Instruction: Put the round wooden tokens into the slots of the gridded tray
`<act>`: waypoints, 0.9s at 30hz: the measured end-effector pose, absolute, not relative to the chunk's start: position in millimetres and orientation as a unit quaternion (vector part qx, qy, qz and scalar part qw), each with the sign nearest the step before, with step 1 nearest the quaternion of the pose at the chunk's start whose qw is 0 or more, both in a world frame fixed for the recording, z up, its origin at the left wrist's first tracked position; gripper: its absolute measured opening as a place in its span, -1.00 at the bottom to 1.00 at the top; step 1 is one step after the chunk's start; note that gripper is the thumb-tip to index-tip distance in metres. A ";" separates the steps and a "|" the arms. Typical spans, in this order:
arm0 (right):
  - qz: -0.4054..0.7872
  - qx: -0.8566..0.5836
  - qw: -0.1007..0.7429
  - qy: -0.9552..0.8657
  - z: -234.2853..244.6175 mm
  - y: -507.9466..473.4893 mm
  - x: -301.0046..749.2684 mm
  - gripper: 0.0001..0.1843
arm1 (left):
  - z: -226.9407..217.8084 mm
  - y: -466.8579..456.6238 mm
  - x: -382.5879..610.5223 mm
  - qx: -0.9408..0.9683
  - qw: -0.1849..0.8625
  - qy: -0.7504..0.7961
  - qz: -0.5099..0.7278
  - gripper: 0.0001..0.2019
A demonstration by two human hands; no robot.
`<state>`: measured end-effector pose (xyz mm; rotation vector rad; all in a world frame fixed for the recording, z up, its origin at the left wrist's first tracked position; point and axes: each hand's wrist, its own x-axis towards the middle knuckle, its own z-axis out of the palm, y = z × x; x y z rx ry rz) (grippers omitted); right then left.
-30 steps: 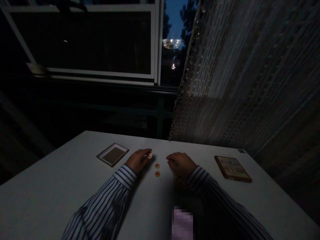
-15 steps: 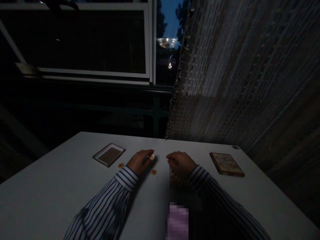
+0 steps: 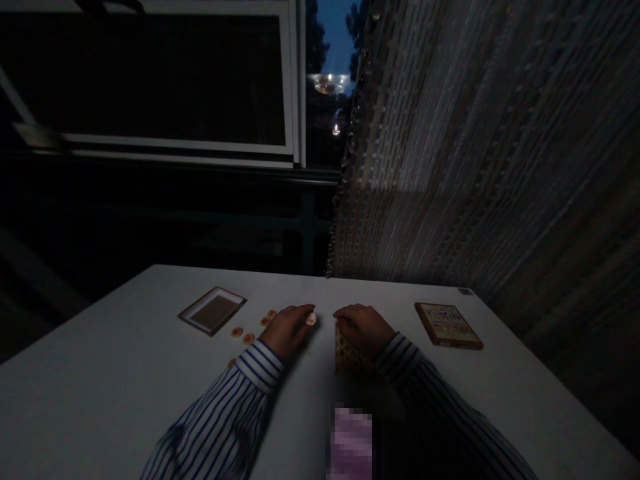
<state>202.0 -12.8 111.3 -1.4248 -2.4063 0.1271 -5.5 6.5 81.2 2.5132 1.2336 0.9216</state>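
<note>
My left hand [image 3: 289,329] pinches a small round game piece [image 3: 311,319] with a red mark, like a Chinese chess disc, between thumb and fingertips. It is held just above the white table. Several similar discs [image 3: 249,339] lie beside and partly behind that hand and its cuff. My right hand [image 3: 364,328] has its fingers curled together over a box or tray with a dotted pattern [image 3: 347,357], which it partly covers. Whether anything is between those fingers I cannot make out. Both hands are a short way apart.
A shallow open tray [image 3: 213,313] with a pale rim lies at the left on the white table [image 3: 125,360]. At the right is a flat box or lid with a printed top [image 3: 449,325]. A bead curtain [image 3: 425,167] hangs behind, beside a window. The light is dim.
My left hand has shifted slightly right with the disc. More discs now show to its left, and the disc previously on the table between my hands is out of sight. The view has shifted slightly.
</note>
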 end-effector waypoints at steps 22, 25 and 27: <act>0.075 -0.515 0.169 -0.837 97.1 -13.9 211.7 -0.73 | 63.3 -7.9 26.1 0.840 0.097 0.407 0.346 -0.69; 0.080 -0.511 0.169 -0.839 95.6 -13.6 214.0 -0.74 | 60.5 -8.5 30.6 0.836 0.099 0.407 0.354 -0.69; 0.080 -0.507 0.168 -0.842 93.5 -12.8 215.4 -0.74 | 57.8 -8.6 33.2 0.831 0.101 0.411 0.362 -0.70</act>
